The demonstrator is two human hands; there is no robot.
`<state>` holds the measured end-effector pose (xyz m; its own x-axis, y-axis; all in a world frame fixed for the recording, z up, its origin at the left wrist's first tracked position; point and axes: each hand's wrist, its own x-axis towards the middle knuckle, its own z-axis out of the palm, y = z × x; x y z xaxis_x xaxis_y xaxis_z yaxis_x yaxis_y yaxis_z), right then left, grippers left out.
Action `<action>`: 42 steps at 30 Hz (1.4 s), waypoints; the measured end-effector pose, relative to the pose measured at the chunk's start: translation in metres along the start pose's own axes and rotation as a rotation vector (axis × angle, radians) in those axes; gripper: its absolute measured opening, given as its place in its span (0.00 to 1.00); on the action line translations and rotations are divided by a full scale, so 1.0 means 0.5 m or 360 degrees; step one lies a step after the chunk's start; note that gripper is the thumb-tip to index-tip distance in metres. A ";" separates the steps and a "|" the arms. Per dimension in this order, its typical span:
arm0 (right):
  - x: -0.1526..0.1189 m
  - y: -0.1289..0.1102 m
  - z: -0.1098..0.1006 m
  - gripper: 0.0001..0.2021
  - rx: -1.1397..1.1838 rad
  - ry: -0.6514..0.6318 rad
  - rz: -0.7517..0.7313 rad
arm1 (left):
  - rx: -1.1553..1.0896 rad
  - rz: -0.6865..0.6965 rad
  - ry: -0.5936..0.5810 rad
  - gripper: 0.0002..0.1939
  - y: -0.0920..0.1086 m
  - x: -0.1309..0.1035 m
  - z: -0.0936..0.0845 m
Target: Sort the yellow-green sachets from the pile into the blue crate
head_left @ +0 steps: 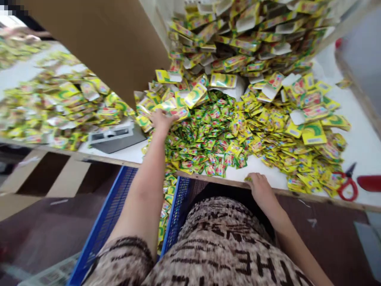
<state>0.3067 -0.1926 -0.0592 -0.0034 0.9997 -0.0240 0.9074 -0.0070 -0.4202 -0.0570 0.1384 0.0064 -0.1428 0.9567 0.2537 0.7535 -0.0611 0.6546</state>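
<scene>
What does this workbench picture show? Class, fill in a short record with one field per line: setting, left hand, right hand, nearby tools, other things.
setting: white table heaped with yellow-green sachets
left hand: left hand stretched out, resting on the larger packets at the pile's edge
right hand: right hand at the table's near edge, touching small sachets; grip unclear
nearby tools: red scissors on the table at the right
other things: blue crates below the table, cardboard sheet upright at the left, grey tray

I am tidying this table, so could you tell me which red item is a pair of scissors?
The red-handled scissors left of the plain red object; only they have loop handles and blades.
</scene>
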 end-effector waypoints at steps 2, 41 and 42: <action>0.005 0.004 -0.001 0.09 0.0059 0.0076 0.0134 | -0.0070 -0.0086 0.0093 0.23 0.006 -0.016 0.006; 0.088 -0.034 -0.183 0.11 -0.0139 -0.0028 -0.0435 | -0.1824 -0.0252 -0.1523 0.18 0.276 -0.551 0.231; 0.088 -0.029 -0.177 0.11 -0.0164 -0.0015 -0.0467 | -0.1838 -0.0254 -0.1508 0.19 0.276 -0.551 0.231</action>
<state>0.3309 -0.1466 0.0262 -0.2749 0.9585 0.0758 0.9051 0.2846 -0.3160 0.1604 -0.1006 -0.0557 0.6248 0.7717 -0.1189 -0.2007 0.3059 0.9307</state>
